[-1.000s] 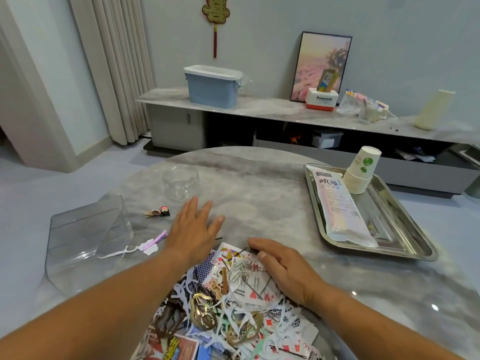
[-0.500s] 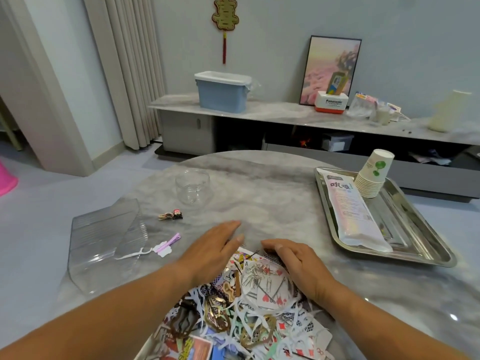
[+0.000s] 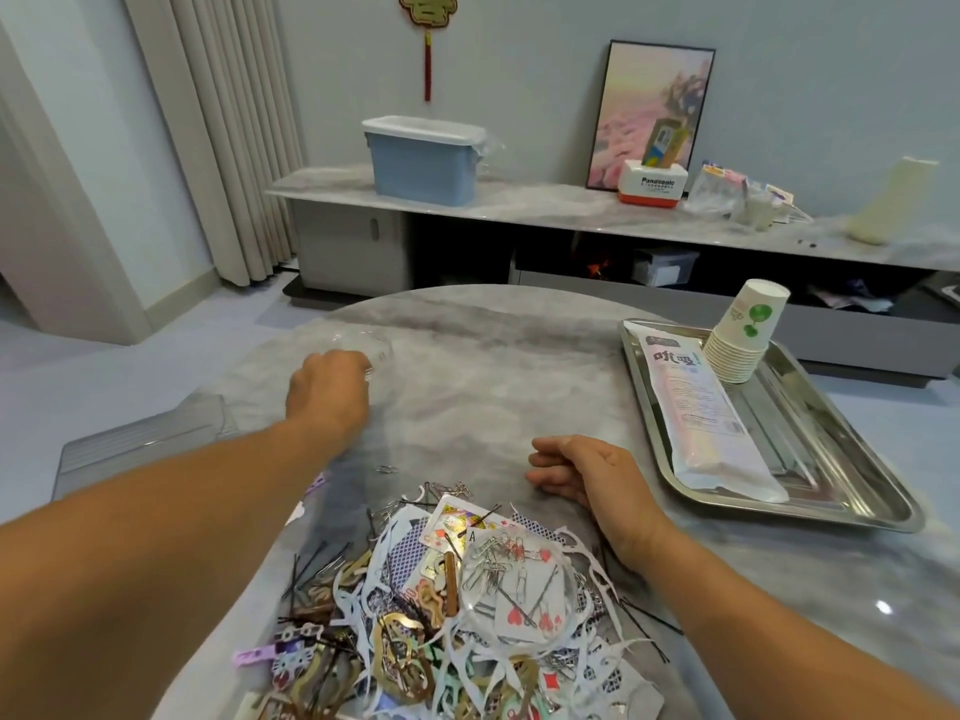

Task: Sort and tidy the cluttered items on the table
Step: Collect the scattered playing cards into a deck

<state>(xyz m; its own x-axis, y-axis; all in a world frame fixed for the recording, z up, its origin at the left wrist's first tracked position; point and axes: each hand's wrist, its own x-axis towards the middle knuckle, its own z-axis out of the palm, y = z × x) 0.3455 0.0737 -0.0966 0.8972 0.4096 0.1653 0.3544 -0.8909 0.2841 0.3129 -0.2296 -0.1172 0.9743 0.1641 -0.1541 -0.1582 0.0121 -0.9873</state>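
While the left hand (image 3: 327,389) is closing on the clear jar (image 3: 376,350) at its one o'clock, the right hand (image 3: 587,472) is resting loosely curled and empty.

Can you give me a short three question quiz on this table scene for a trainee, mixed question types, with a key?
1. True or false: the stack of white paper cups stands on the shiny steel tray.
2. Which hand reaches to the small clear glass jar? A. left hand B. right hand C. both
3. Fill in: the silver paper clips lie on top of playing ____.

Key: 1 true; 2 A; 3 cards.
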